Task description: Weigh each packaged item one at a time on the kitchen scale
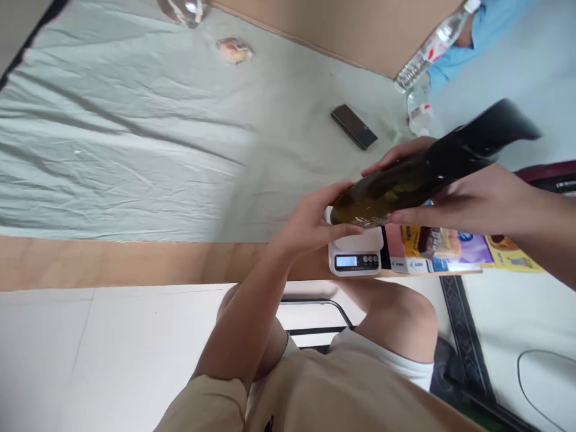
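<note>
A dark green bottle (387, 192) with a black upper part lies tilted across both hands, its far end pointing up and right and smeared by motion. My left hand (315, 219) is closed around its lower end. Further up the body, my right hand (468, 201) grips it, fingers partly hidden behind the bottle. Just below the bottle's base stands a white digital kitchen scale (355, 258) with a lit display; the digits are too small to read. The bottle covers part of the scale, and I cannot tell whether they touch.
A black phone-like slab (354, 126) lies on the pale green cloth (148, 138). Clear plastic bottles (432, 51) stand at the back right, near a person in a blue sleeve. Snack packets and boxes (443, 243) crowd the right front edge. A small wrapped bun (234, 51) lies far back.
</note>
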The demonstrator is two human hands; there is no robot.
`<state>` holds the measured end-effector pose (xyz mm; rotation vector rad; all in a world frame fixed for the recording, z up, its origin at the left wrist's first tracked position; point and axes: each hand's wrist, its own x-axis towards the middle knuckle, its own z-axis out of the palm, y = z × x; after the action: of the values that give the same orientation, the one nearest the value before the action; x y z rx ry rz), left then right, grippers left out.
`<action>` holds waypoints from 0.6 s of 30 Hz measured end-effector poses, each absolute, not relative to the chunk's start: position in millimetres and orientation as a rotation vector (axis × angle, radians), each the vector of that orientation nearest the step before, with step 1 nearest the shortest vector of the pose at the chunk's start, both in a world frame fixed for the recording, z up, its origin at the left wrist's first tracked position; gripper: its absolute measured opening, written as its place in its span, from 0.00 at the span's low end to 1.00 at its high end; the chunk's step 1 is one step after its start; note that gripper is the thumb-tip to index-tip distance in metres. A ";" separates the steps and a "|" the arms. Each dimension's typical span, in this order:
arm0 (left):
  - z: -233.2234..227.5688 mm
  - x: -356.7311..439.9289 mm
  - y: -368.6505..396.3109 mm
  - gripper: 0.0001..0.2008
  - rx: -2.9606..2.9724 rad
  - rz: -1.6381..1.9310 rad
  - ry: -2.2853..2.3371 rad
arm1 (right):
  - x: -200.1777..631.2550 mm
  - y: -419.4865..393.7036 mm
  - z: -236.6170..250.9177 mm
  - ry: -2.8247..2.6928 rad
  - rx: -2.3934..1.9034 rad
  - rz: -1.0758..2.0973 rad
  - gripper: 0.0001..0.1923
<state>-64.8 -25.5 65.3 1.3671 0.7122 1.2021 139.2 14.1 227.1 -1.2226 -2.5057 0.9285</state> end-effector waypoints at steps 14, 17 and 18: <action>32.9 -7.0 2.3 0.38 1.687 1.072 0.789 | 224.7 28.0 185.1 -2.550 -1.249 1.054 0.38; 30.4 -17.7 7.8 0.47 1.698 1.009 0.654 | 226.4 25.3 184.7 -2.586 -1.196 0.998 0.34; 30.0 -21.1 9.3 0.49 1.677 1.007 0.628 | 227.1 22.6 186.2 -2.552 -1.198 0.965 0.34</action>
<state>-21.1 9.3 30.0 1.6773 0.6277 1.0070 227.1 22.6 186.2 -1.1979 -2.5525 0.9652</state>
